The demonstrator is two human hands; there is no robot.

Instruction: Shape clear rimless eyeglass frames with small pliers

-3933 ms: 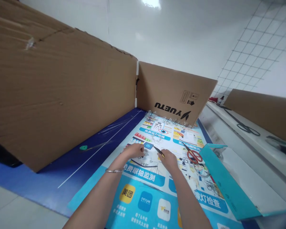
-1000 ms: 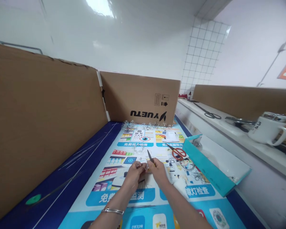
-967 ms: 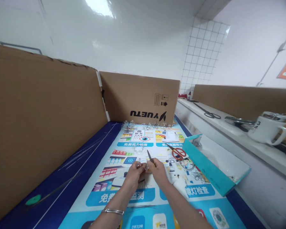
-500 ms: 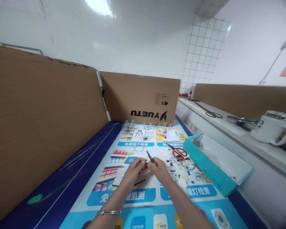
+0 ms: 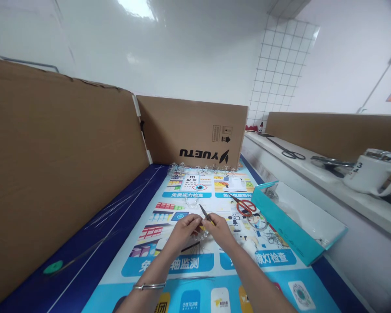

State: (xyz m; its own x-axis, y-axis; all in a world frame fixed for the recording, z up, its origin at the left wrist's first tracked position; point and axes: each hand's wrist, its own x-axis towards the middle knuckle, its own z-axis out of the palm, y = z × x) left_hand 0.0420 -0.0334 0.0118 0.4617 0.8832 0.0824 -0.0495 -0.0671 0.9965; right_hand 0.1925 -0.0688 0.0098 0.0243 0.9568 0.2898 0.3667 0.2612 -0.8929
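My left hand (image 5: 186, 228) is closed in a pinch at the middle of the printed mat (image 5: 169, 289), its fingertips at a string of clear beads (image 5: 202, 236). Thin dark wires trail below the beads. In my closed right hand (image 5: 220, 230) is a tool with a dark pointed tip and yellow handle (image 5: 204, 211), probably pliers. The tip points up and left, away from me. Both hands' fingertips meet, and what lies between them is partly hidden.
Red-handled scissors (image 5: 246, 208) and a roll of clear tape (image 5: 257, 221) lie to the right, beside an open teal box (image 5: 289, 237). Clear beaded pieces (image 5: 208, 170) line the foot of the cardboard panel (image 5: 195, 126). A white mug (image 5: 366, 174) stands on the right ledge.
My hands stay nearly in place, fingertips still together. More of the clear beads shows beneath them now. The whole view has shifted slightly.
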